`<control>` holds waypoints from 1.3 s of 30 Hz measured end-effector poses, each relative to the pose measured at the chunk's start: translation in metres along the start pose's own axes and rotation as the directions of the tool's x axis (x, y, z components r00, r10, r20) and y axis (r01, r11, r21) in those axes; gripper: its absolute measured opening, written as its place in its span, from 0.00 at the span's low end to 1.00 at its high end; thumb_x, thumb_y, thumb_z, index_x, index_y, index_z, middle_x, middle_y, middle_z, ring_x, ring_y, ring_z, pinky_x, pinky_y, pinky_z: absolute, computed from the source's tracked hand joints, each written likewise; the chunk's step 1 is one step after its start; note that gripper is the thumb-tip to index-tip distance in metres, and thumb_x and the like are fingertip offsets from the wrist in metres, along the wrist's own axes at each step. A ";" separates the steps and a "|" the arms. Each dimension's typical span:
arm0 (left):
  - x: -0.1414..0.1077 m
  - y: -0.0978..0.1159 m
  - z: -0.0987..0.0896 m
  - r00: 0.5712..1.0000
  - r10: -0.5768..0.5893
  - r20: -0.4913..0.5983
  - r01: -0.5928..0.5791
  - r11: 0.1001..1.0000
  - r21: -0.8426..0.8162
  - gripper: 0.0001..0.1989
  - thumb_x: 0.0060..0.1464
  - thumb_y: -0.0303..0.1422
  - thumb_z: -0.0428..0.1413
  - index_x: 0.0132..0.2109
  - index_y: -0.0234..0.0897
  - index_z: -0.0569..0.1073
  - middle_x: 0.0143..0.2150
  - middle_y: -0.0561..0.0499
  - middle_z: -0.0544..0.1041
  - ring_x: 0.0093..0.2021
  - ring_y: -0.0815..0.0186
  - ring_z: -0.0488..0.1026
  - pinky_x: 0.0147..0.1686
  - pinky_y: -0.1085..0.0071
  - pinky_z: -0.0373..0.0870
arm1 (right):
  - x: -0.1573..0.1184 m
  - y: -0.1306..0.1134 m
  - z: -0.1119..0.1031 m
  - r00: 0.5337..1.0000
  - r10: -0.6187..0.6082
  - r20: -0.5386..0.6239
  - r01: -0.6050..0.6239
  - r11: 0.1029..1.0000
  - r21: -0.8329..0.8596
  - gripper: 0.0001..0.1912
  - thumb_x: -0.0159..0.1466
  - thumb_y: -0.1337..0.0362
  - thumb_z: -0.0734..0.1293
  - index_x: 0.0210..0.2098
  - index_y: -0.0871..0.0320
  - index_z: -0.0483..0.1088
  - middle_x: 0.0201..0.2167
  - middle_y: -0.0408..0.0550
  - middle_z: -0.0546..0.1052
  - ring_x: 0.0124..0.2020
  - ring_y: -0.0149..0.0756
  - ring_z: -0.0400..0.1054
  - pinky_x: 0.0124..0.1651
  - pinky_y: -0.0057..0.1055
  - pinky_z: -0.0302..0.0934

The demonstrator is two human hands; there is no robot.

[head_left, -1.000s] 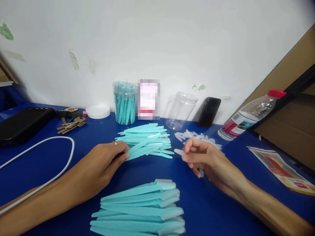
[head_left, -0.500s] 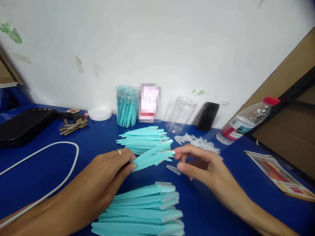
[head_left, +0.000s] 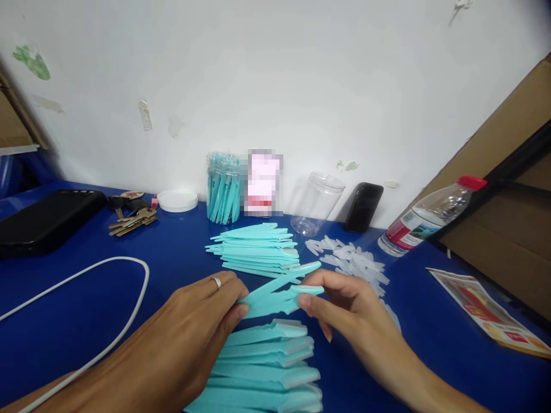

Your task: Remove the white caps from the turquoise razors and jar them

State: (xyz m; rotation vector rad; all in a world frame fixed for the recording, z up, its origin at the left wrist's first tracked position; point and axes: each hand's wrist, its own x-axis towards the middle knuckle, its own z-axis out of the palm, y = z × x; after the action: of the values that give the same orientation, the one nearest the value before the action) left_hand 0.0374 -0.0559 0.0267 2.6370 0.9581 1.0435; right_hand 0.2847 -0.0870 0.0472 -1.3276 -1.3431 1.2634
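My left hand (head_left: 202, 315), with a ring on one finger, is closed on the handle ends of a few turquoise eyebrow razors (head_left: 273, 297), fanned slightly apart. At their other end, my right hand (head_left: 350, 304) pinches a razor's blade end between thumb and fingers. Below the hands lies a near row of eyebrow razors (head_left: 275, 364), their blade ends capped in translucent plastic and pointing right. A farther pile of turquoise razors (head_left: 253, 246) rests behind the hands. Small translucent blade covers (head_left: 355, 261) are heaped beyond my right hand, and one loose cover (head_left: 392, 316) is partly hidden by it.
Along the wall stand a jar full of razors (head_left: 224, 192), a blurred upright screen (head_left: 260, 183), a tilted clear jar (head_left: 317, 203), a black phone (head_left: 364, 207) and a water bottle (head_left: 424, 221). Left are a white lid (head_left: 177, 201), keys (head_left: 135, 221), a black device (head_left: 51, 221) and a white cable (head_left: 144, 281).
Both hands and the held razors have come slightly lower and nearer the front row. My right thumb and fingers have moved from beside the blade tips onto a razor's blade end.
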 end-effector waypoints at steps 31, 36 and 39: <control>0.002 -0.003 -0.005 0.965 -0.256 0.048 0.261 0.950 -0.171 0.20 0.75 0.42 0.45 0.33 0.44 0.67 0.28 0.55 0.77 0.26 0.64 0.72 0.27 0.68 0.68 | -0.010 0.009 -0.016 0.577 -0.781 0.241 0.665 0.277 -0.694 0.09 0.69 0.75 0.69 0.45 0.55 0.77 0.34 0.47 0.75 0.30 0.35 0.72 0.29 0.30 0.66; 0.003 -0.013 -0.005 0.931 -0.344 0.121 0.364 0.897 -0.249 0.20 0.74 0.45 0.48 0.32 0.43 0.68 0.26 0.55 0.74 0.26 0.64 0.71 0.26 0.69 0.66 | -0.003 0.003 -0.012 0.873 -0.488 -0.018 0.418 0.766 -0.489 0.10 0.67 0.63 0.73 0.28 0.54 0.76 0.26 0.42 0.71 0.24 0.32 0.64 0.25 0.28 0.60; 0.005 -0.017 -0.005 0.889 -0.420 0.180 0.456 0.846 -0.276 0.22 0.73 0.47 0.49 0.32 0.42 0.70 0.26 0.55 0.73 0.28 0.63 0.72 0.28 0.69 0.67 | 0.003 0.000 -0.015 0.956 -0.286 -0.064 0.248 0.907 -0.342 0.12 0.63 0.59 0.75 0.25 0.54 0.75 0.26 0.42 0.70 0.27 0.33 0.63 0.28 0.27 0.60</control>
State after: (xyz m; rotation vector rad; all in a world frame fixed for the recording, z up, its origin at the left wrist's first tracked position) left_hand 0.0285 -0.0400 0.0271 2.0575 1.1852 0.8397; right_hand 0.2991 -0.0828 0.0488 -1.3585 -1.6427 0.7873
